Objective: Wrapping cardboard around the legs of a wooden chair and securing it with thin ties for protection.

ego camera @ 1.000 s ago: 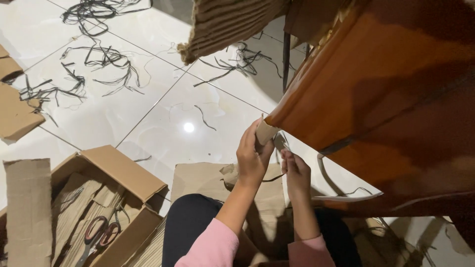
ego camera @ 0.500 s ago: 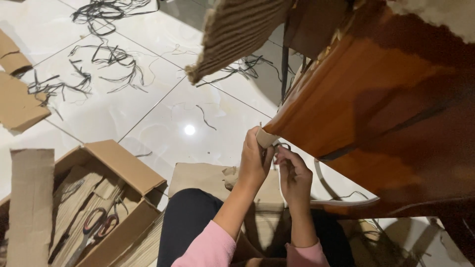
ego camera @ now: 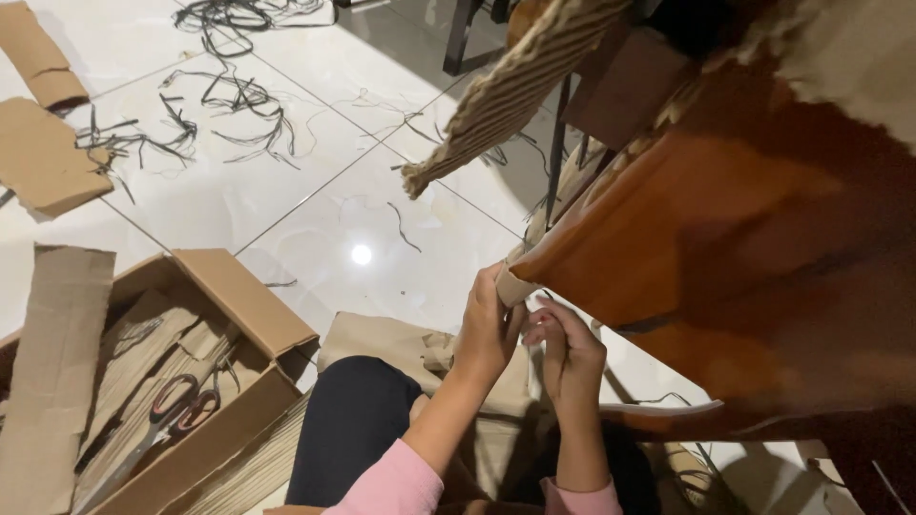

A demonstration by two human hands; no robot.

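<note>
- The wooden furniture piece [ego camera: 725, 238] is looming over the right half of the view, its sloping lower edge running down to a corner just above the hands.
- A small tan strip [ego camera: 512, 284] is sitting against that corner, at the very tip of the wood.
- The left hand [ego camera: 485, 329] is curling around the strip from the left, fingers bent and thumb pressing it onto the wood; it is closing on the strip rather than lying flat.
- The right hand [ego camera: 570, 345] is hovering just beside it, fingers half curled and fingertips pointing up at the corner; whether it is gripping anything cannot be told.
- Both forearms are rising almost straight up from the lap, pink sleeves [ego camera: 401, 482] bunching at the bottom edge, wrists nearly touching.
- Open room is lying to the left and ahead: the white tiled floor [ego camera: 315, 200] is stretching away bare between the hands and the scattered dark strands [ego camera: 229, 95].
- An open cardboard box [ego camera: 239, 315] is crowding the lower left, with red-handled scissors [ego camera: 181, 405] lying inside on cardboard strips.
- A flat cardboard sheet [ego camera: 382, 339] is lying on the floor beneath the hands, beside the dark-clad knee.
- A corrugated cardboard panel [ego camera: 515, 91] is hanging overhead, well above the hands.
</note>
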